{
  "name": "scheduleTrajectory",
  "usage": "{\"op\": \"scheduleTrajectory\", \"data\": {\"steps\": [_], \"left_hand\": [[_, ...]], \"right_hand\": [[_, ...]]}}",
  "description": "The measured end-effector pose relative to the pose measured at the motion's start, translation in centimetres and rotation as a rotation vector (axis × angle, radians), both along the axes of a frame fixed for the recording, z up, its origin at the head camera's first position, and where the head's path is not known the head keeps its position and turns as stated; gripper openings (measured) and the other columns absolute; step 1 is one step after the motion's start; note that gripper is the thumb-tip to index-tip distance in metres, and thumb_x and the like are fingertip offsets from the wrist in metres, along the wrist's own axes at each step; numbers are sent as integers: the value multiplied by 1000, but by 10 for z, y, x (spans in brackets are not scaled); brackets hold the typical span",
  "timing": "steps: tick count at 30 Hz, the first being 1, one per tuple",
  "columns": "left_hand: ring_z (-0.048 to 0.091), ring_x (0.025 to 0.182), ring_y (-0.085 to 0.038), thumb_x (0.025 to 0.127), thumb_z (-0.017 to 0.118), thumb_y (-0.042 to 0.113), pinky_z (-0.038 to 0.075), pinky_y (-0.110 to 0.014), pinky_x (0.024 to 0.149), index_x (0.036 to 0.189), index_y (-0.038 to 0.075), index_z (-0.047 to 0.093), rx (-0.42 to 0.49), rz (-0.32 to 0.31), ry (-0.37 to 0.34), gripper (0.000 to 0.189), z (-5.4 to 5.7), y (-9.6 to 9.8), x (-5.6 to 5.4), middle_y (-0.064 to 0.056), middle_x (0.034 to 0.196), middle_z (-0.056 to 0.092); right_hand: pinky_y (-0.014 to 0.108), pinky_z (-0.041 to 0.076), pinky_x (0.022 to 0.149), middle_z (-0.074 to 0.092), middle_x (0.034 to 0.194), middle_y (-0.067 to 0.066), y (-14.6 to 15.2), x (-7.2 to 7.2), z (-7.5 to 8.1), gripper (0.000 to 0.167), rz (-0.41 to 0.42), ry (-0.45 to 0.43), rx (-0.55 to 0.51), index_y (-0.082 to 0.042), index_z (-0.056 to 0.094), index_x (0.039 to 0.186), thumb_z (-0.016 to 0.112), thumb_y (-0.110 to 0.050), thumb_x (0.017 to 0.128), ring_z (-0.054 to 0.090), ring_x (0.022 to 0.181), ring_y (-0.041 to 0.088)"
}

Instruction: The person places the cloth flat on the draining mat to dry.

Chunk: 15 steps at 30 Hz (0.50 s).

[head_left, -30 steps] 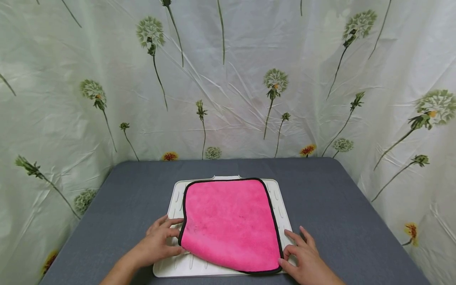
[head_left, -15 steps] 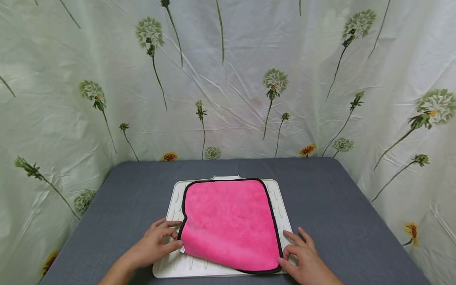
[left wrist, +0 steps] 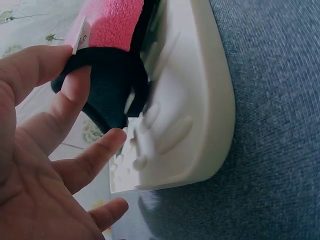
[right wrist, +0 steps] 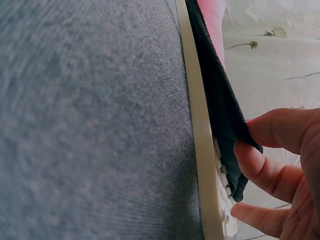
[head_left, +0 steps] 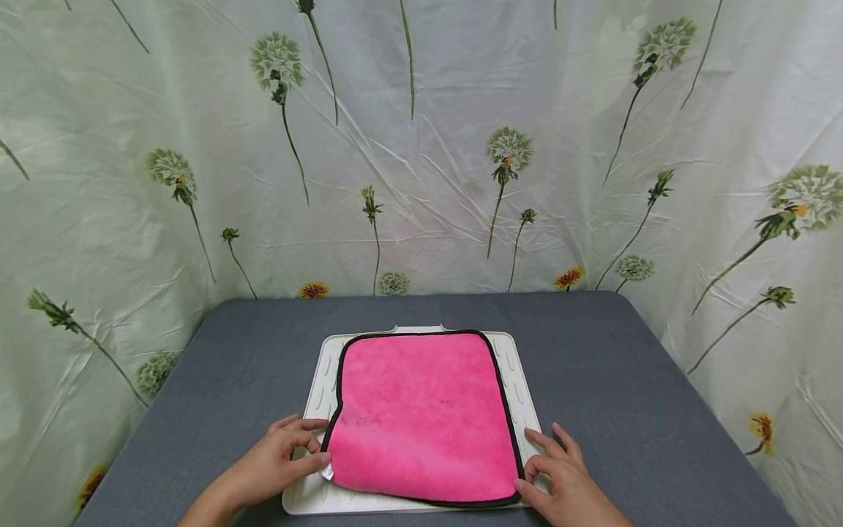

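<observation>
A pink cloth (head_left: 421, 410) with a black border lies spread over a white ribbed tray (head_left: 520, 380). My left hand (head_left: 279, 457) pinches the cloth's near left corner between thumb and forefinger, beside a small white label (head_left: 327, 473). In the left wrist view that corner is raised off the tray, and its dark underside (left wrist: 107, 85) shows. The near right corner is pinched by my right hand (head_left: 558, 476). Seen from the right wrist, the cloth's dark underside (right wrist: 220, 105) hangs a little above the tray's rim (right wrist: 197, 120).
The tray rests on a table (head_left: 626, 410) covered in dark grey-blue fabric. Behind and at both sides hangs a pale curtain (head_left: 421, 146) printed with dandelions. A raised tab (head_left: 418, 329) marks the tray's far edge.
My left hand has drawn the cloth's near left corner toward the person and slightly left, flattening the curled near edge. The white label has come into view. My right hand has hardly moved.
</observation>
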State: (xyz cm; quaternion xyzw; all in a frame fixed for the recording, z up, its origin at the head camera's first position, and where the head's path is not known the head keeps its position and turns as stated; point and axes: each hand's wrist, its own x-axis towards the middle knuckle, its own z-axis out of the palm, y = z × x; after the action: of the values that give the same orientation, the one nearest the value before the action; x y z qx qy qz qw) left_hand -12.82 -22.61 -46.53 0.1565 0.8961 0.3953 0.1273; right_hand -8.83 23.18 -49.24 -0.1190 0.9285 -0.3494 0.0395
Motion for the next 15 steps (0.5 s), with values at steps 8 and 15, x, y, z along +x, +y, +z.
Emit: {"op": "scheduleTrajectory", "data": {"steps": [8,15], "left_hand": [[46,134,-59,93,73,35,22,-81,107,73,25,67,-31,-18,21,23,1,-2,7,-16,130,69],[34,141,-60,87,79,37,15,-82,106,69,28,68,-139,119,-9,23,5,4,17,-14,138,65]], "right_hand": [[77,23,109,62,138,21,-1,1,-3,32,11,12,3,-30,55,67,81,-26,85,30,142,59],[75,19,111,59,142,22,-4,4,-5,33,-19,3,-17,-31,54,67,80,-24,86,25,145,58]]}}
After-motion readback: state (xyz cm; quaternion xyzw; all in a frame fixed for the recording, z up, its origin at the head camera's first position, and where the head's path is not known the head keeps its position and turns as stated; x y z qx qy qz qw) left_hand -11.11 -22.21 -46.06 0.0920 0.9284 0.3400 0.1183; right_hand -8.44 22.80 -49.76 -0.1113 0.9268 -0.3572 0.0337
